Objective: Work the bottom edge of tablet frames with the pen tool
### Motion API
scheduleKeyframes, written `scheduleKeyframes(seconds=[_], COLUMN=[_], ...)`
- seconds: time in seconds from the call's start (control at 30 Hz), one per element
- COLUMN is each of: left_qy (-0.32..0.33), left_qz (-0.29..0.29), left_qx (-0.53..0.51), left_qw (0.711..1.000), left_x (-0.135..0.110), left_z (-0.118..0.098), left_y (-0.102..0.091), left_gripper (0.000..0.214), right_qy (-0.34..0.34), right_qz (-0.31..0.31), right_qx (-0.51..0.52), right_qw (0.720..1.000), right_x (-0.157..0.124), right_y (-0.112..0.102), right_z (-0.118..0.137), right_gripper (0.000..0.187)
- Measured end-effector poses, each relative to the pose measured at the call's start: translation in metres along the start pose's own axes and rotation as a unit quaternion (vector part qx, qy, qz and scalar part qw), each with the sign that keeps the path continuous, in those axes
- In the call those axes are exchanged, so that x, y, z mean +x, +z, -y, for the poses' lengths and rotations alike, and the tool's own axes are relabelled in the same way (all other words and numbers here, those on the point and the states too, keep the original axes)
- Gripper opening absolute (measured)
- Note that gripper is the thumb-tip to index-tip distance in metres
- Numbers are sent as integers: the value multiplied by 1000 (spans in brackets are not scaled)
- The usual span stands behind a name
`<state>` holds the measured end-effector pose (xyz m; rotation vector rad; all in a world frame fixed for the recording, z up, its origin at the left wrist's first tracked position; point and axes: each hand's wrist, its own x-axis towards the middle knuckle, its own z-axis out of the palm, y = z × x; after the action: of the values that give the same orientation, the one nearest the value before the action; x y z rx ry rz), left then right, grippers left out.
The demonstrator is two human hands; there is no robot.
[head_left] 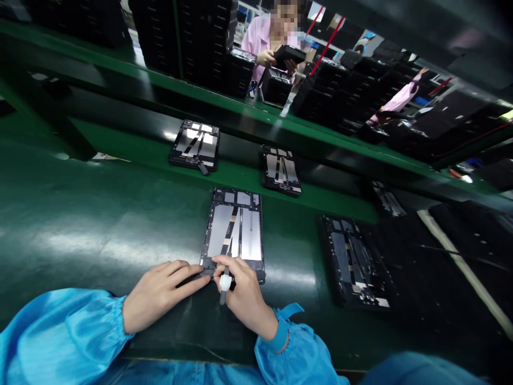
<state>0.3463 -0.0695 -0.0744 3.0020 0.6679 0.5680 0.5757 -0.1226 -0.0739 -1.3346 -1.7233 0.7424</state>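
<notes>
Left fingers [182, 271] released, resting flat against lower edge of open tablet frame [256, 240]; right fingers [230, 267] clenched on white-collared pen tool [225, 283], tip hidden. Risks: slipping tip scratching silver panels [219, 230] just beyond fingers, snagging black ribbon strips [231, 230]; frame skidding on green tabletop [80, 240].

Our left hand [162, 295] and right hand [244, 295] sit close together, almost touching. The left lies nearly flat, its fingers together and stretched toward the right hand. The right curls over, its fingers and thumb closed in a pinch. Our left forearm [68, 334] and right forearm [296, 358], both in blue sleeves, angle inward.
</notes>
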Motion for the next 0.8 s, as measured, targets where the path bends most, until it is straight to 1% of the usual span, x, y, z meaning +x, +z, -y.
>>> scheduleKeyframes(seconds=[0.1,0.23,0.33,0.43,0.53,0.63,0.7,0.8], left_qy=[22,40,41,29,18,17,18,16], left_qz=[26,33,6,-21,-21,-23,-24,-25], left_qx=[23,37,52,57,51,44,46,51], left_qw=[999,998,998,998,998,999,998,998], left_x=[1,0,-1,-2,-3,-4,-5,-5], left_z=[3,4,2,-2,-5,-5,-4,-5], left_y=[-3,2,10,16,19,19,18,14], left_gripper=[42,44,43,41,44,45,46,45], right_qy=[-2,-1,-6,4,63,139,158,156], right_qz=[3,11,10,2,-6,-20,-38,-45], right_qx=[9,13,25,78,155,206,208,194], right_qw=[1000,1000,1000,997,986,968,964,968], right_x=[0,2,2,-7,-22,-33,-35,-31], right_y=[-1,-2,-8,-20,-25,-20,-13,-7], right_z=[-1,-1,2,4,3,0,0,3], right_gripper=[46,44,34,26,32,29,24,23])
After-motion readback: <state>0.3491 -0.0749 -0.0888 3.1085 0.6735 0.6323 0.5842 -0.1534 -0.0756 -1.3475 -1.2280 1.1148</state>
